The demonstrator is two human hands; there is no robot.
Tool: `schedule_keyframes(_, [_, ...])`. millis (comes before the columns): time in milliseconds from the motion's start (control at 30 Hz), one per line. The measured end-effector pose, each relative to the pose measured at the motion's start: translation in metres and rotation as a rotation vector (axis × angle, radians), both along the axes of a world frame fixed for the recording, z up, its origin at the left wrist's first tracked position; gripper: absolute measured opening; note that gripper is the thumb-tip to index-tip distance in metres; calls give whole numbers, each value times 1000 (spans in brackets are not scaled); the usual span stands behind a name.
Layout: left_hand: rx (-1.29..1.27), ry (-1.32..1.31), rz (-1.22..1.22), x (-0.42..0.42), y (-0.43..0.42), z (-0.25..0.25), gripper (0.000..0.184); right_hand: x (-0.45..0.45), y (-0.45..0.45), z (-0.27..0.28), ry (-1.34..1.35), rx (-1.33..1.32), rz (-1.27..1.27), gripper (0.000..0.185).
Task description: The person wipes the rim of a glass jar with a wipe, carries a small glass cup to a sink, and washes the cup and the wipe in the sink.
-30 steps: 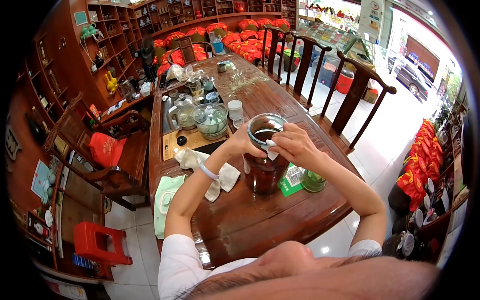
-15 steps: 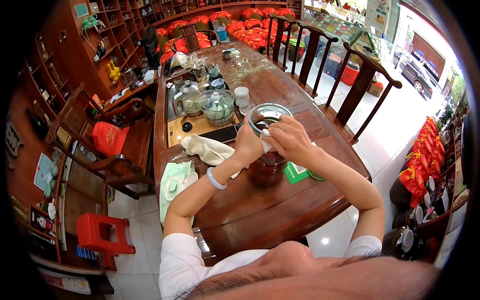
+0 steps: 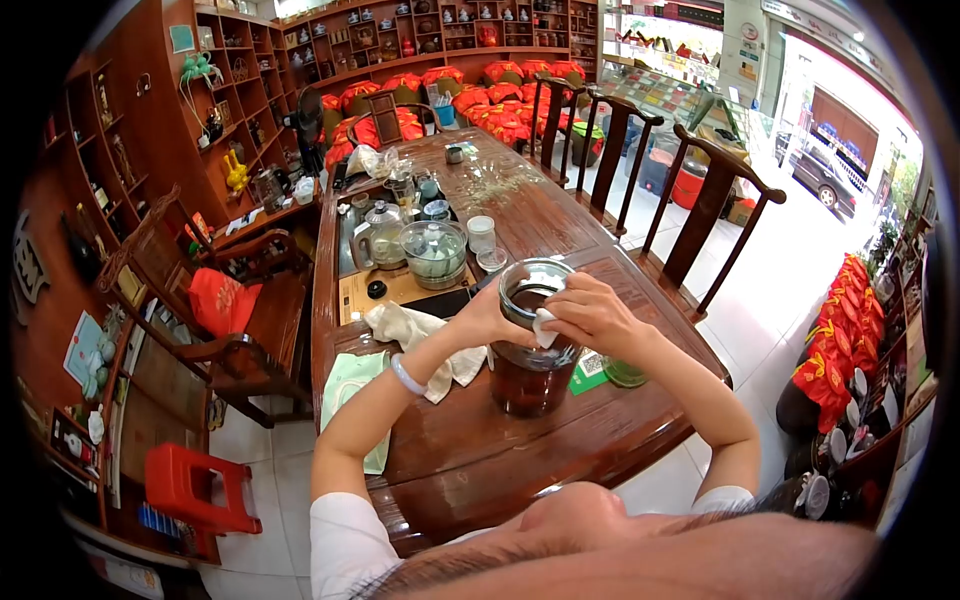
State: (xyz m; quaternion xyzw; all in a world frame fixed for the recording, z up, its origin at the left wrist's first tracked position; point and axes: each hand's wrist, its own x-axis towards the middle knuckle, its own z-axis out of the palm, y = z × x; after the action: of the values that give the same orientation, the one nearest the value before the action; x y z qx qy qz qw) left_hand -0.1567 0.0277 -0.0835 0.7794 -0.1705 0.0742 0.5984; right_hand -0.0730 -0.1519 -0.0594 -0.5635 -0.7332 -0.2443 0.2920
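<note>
A wide-mouthed glass jar (image 3: 532,385) holding dark reddish-brown liquid stands upright on the wooden table, its mouth uncovered. My left hand (image 3: 484,318) is curled against the left side of the jar's neck, gripping it. In my right hand (image 3: 597,316) a small white wad of tissue or cloth (image 3: 544,328) is pinched and pressed against the near right side of the rim. Left of the jar lies a crumpled cream cloth (image 3: 440,362). A green card with a QR code (image 3: 590,370) and a round green item (image 3: 627,373) lie to its right.
Beyond my hands are a glass bowl with a lid (image 3: 435,255), a glass teapot (image 3: 382,238) and a white cup (image 3: 481,233). A pale green tissue pack (image 3: 352,385) lies at the table's left. Wooden chairs (image 3: 705,215) line the right side; a red stool (image 3: 200,488) stands lower left.
The view has tilted up, so the scene sits lower. My right hand's fingers have shifted along the rim with the white wad; my left hand stays on the jar's neck.
</note>
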Motion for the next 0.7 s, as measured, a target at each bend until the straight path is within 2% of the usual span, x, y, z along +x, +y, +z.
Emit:
schedule_keyframes(67, [10, -5, -47, 15, 13, -17, 92, 3, -8, 4, 7, -28, 23, 13])
schedule_keyframes(167, [7, -32, -183, 19, 7, -11, 104, 11, -23, 9, 78, -160, 77, 18])
schedule_keyframes(433, [-87, -174, 24, 10, -13, -38, 99, 6, -36, 10, 169, -246, 81, 25])
schedule_keyframes(700, [-45, -218, 91, 6, -18, -37, 97, -34, -27, 0, 60, -21, -115, 14])
